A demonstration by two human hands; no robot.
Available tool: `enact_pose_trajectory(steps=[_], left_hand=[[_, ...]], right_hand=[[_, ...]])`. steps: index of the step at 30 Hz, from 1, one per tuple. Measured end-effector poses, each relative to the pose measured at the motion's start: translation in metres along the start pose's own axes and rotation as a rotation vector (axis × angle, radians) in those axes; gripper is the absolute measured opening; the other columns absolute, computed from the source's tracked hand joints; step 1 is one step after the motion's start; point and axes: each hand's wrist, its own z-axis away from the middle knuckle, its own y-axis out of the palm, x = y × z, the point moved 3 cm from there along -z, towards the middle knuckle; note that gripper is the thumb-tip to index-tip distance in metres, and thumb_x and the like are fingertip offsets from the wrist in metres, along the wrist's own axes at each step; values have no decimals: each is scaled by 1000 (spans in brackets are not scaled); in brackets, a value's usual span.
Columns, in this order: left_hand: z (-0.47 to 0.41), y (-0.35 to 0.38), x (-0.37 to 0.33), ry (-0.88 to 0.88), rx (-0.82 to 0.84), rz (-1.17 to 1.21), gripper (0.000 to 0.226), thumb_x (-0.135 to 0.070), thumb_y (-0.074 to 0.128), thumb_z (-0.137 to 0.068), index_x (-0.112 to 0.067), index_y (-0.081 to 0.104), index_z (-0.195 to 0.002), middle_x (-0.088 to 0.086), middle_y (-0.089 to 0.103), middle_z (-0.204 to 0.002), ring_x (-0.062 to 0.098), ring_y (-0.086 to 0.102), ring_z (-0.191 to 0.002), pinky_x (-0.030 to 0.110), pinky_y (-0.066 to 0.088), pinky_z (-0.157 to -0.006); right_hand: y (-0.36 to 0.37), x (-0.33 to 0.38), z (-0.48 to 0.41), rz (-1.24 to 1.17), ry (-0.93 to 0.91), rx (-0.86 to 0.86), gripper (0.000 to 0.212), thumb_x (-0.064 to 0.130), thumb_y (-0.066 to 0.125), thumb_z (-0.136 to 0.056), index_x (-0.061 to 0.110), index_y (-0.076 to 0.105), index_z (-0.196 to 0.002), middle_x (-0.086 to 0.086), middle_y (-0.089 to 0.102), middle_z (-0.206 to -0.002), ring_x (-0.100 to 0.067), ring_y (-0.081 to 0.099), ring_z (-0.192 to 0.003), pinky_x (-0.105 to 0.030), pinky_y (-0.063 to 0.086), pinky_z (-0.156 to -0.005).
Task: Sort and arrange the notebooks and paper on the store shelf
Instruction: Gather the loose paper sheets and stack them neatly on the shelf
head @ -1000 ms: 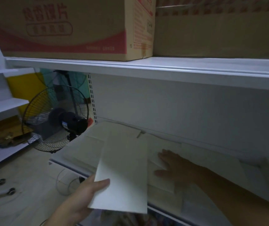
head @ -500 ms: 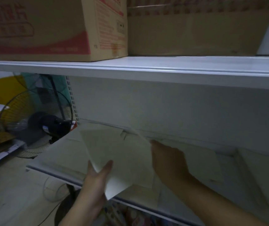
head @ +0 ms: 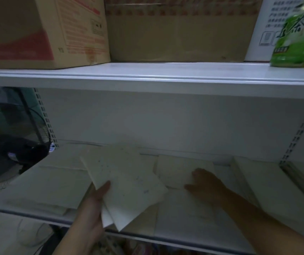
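My left hand (head: pixel 94 203) grips a small bundle of white paper sheets (head: pixel 127 186), thumb on top, held tilted over the front of the white shelf (head: pixel 27 210). Two sheet corners stick out below the hand. My right hand (head: pixel 204 183) reaches in from the right and rests with its fingers flat on a white notebook (head: pixel 177 170) lying near the back of the shelf. More pale notebooks and sheets (head: pixel 59 183) lie flat across the shelf to the left. A further stack (head: pixel 269 186) lies at the right.
The upper shelf (head: pixel 166 74) hangs low above and carries a printed cardboard box (head: pixel 42 30), a plain brown box (head: pixel 180 34) and a green pack (head: pixel 298 37). A black floor fan (head: pixel 13 151) stands to the left beyond the shelf upright.
The view has swung to the right. My left hand has turned the paper bundle and keeps holding it. My right hand has left the bundle and moved right onto the notebook at the back.
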Motion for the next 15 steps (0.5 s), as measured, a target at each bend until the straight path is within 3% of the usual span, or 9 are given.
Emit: enact_pose_trajectory(steps=[4, 6, 8, 11, 12, 15], left_hand=[[-4, -13, -2, 3, -49, -6, 19, -17, 45, -96, -17, 60, -107, 11, 75, -85, 34, 65, -89, 50, 56, -65], [-5, -19, -3, 11, -66, -4, 19, -17, 45, -95, -17, 60, -108, 12, 74, -88, 35, 63, -91, 48, 57, -63], [-5, -22, -6, 17, -55, 1, 23, -17, 46, -95, -17, 60, -113, 13, 72, -97, 35, 65, -90, 46, 58, -64], [-1, -24, -8, 25, -16, -9, 24, -16, 45, -95, -18, 61, -112, 13, 74, -92, 32, 72, -75, 41, 60, -58], [1, -23, -8, 28, 4, -9, 23, -15, 44, -95, -18, 61, -109, 12, 75, -89, 31, 72, -72, 40, 60, -55], [5, -17, -6, 23, 42, -25, 23, -13, 41, -96, -18, 62, -103, 12, 75, -86, 30, 72, -70, 38, 59, -52]], right_hand=[[-1, -5, 0, 179, -75, -66, 52, 62, 35, -90, 23, 46, -123, 1, 42, -137, -22, 41, -127, -39, 38, -97], [-3, -5, -3, 126, -59, -90, 49, 56, 38, -92, 19, 49, -122, -2, 46, -133, -24, 44, -125, -37, 40, -98], [-6, -20, -11, -23, 129, -137, 65, 60, 45, -88, 17, 39, -137, -8, 40, -143, -26, 40, -131, -38, 37, -105], [1, -41, -24, -234, 339, -118, 111, 80, 51, -58, 17, 26, -145, -8, 39, -146, -28, 40, -131, -39, 38, -105], [2, -44, -29, -281, 353, -133, 110, 77, 58, -54, 15, 30, -141, -9, 45, -142, -28, 46, -127, -37, 42, -100], [-8, -41, -30, -455, 408, -170, 82, 39, 82, -62, 2, 46, -125, -16, 56, -125, -30, 57, -112, -34, 51, -87]])
